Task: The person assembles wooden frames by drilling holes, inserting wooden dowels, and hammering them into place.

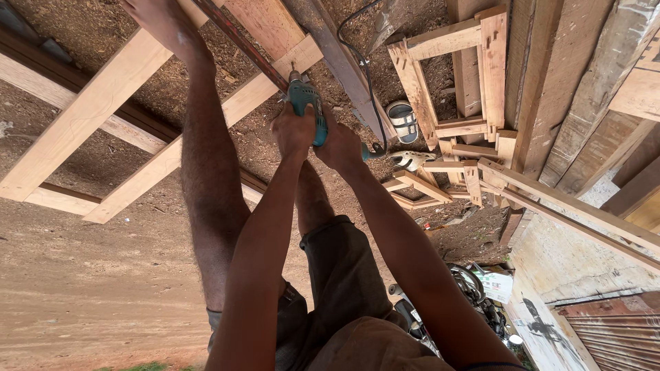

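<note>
Teal drill (307, 103) gripped by left hand (293, 130) and right hand (339, 146) (both closed tight), bit on wooden frame (256, 89).

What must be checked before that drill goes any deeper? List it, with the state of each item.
1. Two-handed grip: left hand and right hand both clasp the teal drill. Ok.
2. Work held down: a foot rests on a rail of the wooden frame. Ok.
3. Black cord runs away from the tip. Ok.
4. Foot protection: the foot looks bare. Not ok.
5. Bit square to the wood: tip hidden. Cannot tell.
</note>
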